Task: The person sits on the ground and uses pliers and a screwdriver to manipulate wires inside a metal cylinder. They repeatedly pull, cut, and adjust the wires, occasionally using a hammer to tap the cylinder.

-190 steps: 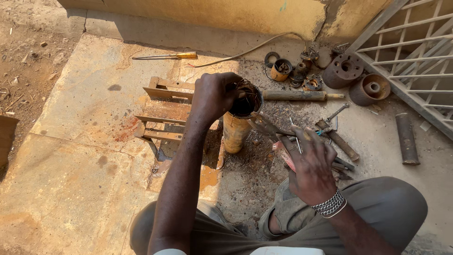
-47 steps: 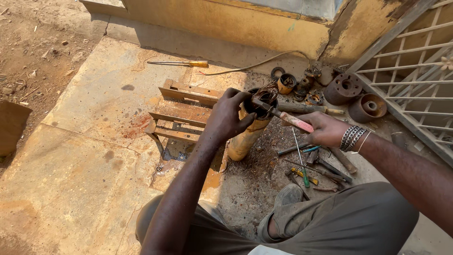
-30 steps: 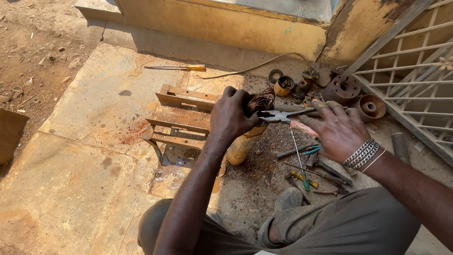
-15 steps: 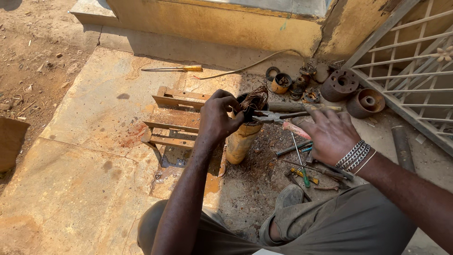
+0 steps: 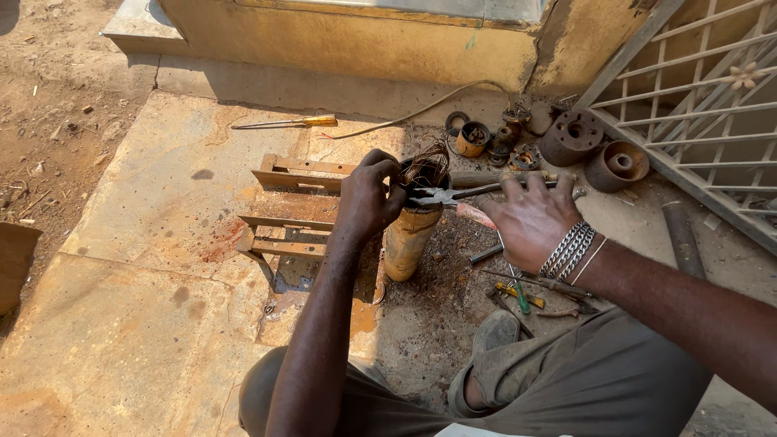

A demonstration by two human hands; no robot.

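Rusty cylindrical motor core point(image 5: 409, 243), topped with tangled copper wire point(image 5: 422, 167), gripped by left hand point(image 5: 368, 198); right hand point(image 5: 526, 218) clasps pliers point(image 5: 453, 197).

My left hand point(image 5: 368, 198) covers the near side of the upright cylinder's point(image 5: 407, 243) top, so I cannot see how the fingers sit against it. My right hand point(image 5: 530, 218) hides most of the pliers' handles; only the jaws and a bit of pink grip point(image 5: 473, 214) show. Whether the pliers point(image 5: 441, 196) actually bite the tangle of copper wire point(image 5: 425, 166) is too small to tell, though they seem to reach it. The small tools point(image 5: 526, 290) behind my wrist are partly covered. The brown object point(image 5: 14, 263) at the left is cut off by the edge.
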